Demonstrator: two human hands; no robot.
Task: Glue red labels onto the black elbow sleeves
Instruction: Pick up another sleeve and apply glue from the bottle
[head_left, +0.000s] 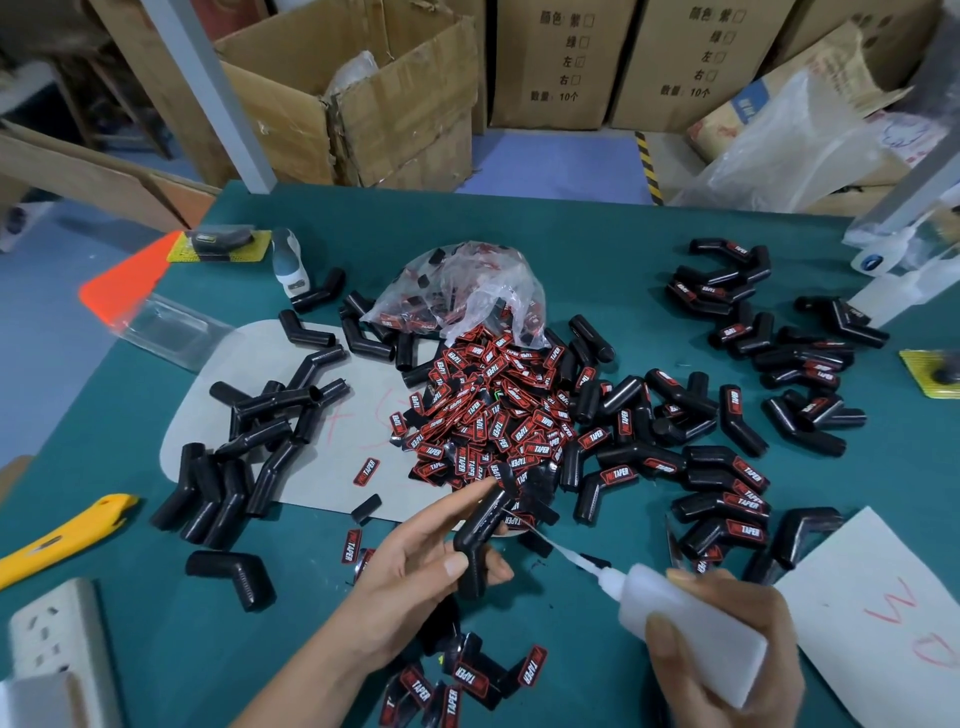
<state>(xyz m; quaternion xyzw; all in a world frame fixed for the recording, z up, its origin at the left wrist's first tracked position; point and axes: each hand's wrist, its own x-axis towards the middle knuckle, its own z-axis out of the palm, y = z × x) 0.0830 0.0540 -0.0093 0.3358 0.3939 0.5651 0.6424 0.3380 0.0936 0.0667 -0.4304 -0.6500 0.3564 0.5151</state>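
From over the shoulder: the left hand (415, 566) grips a bare black sleeve (480, 530) above the green table (597, 228), forefinger stretched along it. The right hand (727, 649) is wrapped round a white glue bottle (685, 618), its thin nozzle touching the sleeve. Behind lies the label heap (488, 410); labelled sleeves (727, 499) sit to the right, plain ones (249, 457) left

A teal-covered table (597, 218) is seen filling the lower view. Beyond it, at twelve o'clock, a blue floor (556, 166) is bordered by stacked cardboard boxes (561, 62). A pale post (208, 93) is seen at eleven o'clock, with black-yellow hazard tape (649, 166) at one.
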